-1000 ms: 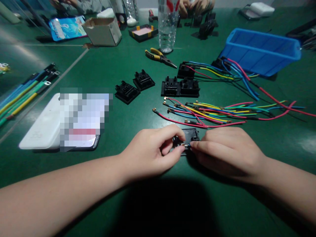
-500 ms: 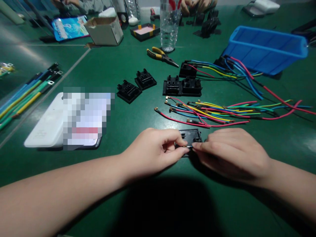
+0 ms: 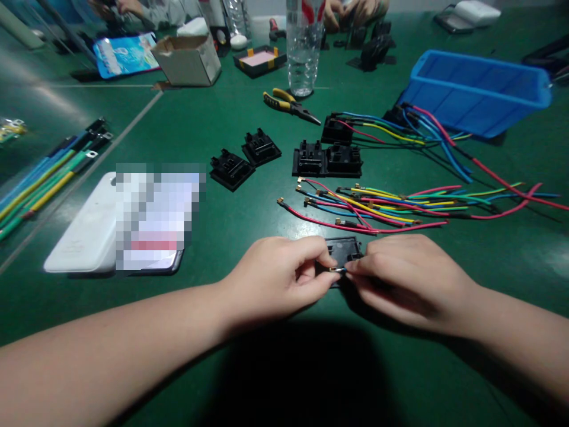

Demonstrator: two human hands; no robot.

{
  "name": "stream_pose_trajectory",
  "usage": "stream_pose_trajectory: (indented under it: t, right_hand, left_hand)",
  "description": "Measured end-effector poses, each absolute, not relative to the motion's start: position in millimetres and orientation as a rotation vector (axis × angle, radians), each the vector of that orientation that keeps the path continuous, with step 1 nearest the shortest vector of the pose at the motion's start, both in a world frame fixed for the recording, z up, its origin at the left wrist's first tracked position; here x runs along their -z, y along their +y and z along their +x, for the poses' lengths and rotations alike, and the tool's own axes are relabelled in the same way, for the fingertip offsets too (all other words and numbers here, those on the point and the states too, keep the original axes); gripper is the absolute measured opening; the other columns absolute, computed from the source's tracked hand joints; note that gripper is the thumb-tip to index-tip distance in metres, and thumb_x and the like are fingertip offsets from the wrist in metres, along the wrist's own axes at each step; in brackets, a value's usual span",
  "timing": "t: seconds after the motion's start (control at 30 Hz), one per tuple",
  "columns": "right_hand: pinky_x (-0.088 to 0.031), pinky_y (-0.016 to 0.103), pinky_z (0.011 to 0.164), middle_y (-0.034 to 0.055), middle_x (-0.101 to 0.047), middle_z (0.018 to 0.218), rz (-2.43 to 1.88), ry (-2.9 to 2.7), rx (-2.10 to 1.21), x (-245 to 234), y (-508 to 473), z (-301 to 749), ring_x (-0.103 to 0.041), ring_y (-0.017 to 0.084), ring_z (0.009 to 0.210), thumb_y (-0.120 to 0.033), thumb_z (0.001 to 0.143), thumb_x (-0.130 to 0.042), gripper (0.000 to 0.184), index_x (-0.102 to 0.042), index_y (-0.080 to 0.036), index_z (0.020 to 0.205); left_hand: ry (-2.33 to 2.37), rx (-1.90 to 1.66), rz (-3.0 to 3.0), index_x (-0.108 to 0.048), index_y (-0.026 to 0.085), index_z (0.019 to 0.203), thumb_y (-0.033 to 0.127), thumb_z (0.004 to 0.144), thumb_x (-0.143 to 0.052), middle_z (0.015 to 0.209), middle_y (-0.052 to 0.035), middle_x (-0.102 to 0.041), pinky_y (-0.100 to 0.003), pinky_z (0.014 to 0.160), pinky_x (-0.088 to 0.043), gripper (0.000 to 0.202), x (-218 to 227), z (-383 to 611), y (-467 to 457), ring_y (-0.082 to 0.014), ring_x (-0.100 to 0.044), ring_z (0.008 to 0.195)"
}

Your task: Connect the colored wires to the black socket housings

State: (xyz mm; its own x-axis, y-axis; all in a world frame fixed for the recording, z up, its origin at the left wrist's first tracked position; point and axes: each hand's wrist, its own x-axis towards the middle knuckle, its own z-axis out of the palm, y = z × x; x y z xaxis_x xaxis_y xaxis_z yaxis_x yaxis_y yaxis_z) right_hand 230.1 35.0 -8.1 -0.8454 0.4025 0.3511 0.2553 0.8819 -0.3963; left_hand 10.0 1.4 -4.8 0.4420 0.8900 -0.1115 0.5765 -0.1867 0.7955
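Note:
Between thumb and forefinger, my left hand pinches the metal end of a short wire with a crimped terminal. My right hand is closed at the wire's other side, where a bit of blue shows; the rest is hidden in the fingers. Right below and behind the fingertips lies a black plastic panel part, partly covered by both hands. Just beyond it a loose bundle of coloured wires with brass terminals is spread out. Farther back stand more black plastic parts with upright prongs.
Pliers lie near a clear plastic bottle. At the back right stands a blue bin, with wired parts before it. A white power bank and a phone lie left. Another person's hands show at the far side.
The view has tilted slightly, so everything sits a little lower in the picture. Both hands keep their pinch, with slightly more of the metal terminal showing between them.

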Motion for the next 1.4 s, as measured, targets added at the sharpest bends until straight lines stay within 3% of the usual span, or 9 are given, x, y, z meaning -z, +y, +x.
stream_pose_trajectory:
  t: [0.43, 0.87, 1.1, 1.23, 1.4]
  right_hand:
    - [-0.031, 0.027, 0.053, 0.0008, -0.056, 0.064, -0.476, -2.635, -0.472, 7.0, 36.4, 231.0, -0.049, 0.014, 0.056, -0.013, 0.091, -0.051, 0.015, -0.059, -0.017, 0.079]
    - [-0.031, 0.029, 0.055, 0.0002, -0.056, 0.065, -0.378, -2.648, -0.425, 5.0, 36.1, 231.0, -0.047, 0.014, 0.057, -0.012, 0.09, -0.05, 0.012, -0.06, -0.016, 0.094]
    - [-0.033, 0.029, 0.054, -0.0002, -0.058, 0.066, -0.332, -2.629, -0.451, 5.8, 35.4, 231.7, -0.05, 0.014, 0.057, -0.013, 0.089, -0.052, 0.014, -0.06, -0.016, 0.1]
    - [-0.039, 0.028, 0.053, 0.0002, -0.062, 0.066, -0.439, -2.492, -0.447, 2.2, 33.2, 231.6, -0.056, 0.014, 0.057, -0.014, 0.089, -0.052, 0.015, -0.058, -0.019, 0.101]
    - [-0.047, 0.028, 0.055, 0.0015, -0.061, 0.075, -0.872, -2.157, -0.329, 9.0, 33.4, 234.1, -0.058, 0.015, 0.062, -0.011, 0.086, -0.058, 0.015, -0.053, -0.024, 0.093]
  left_hand:
    - [1.207, -0.489, 2.013, -0.062, 0.019, 0.086, 0.026, 0.085, -0.06, 0.06, 0.0071, -0.057, -0.018, 0.052, -0.032, 0.007, 4.4, 9.6, 2.2, -0.0074, -0.051, 0.054]
    - [1.208, -0.493, 2.014, -0.057, 0.019, 0.083, 0.023, 0.084, -0.059, 0.06, 0.0073, -0.057, -0.02, 0.054, -0.034, 0.005, 2.3, 8.6, 0.1, -0.0079, -0.053, 0.054]
    - [1.196, -0.489, 2.02, -0.056, 0.018, 0.075, 0.027, 0.088, -0.053, 0.064, 0.0054, -0.058, -0.021, 0.056, -0.035, 0.015, -0.3, 9.0, 0.7, -0.0089, -0.052, 0.058]
    - [1.205, -0.478, 2.003, -0.054, 0.019, 0.075, 0.026, 0.088, -0.053, 0.063, 0.0057, -0.057, -0.021, 0.055, -0.034, 0.015, -1.0, 9.5, 1.0, -0.0088, -0.051, 0.058]
    - [1.206, -0.469, 1.975, -0.055, 0.019, 0.076, 0.023, 0.087, -0.052, 0.063, 0.006, -0.056, -0.021, 0.055, -0.034, 0.012, -2.0, 9.0, 0.1, -0.0087, -0.051, 0.057]
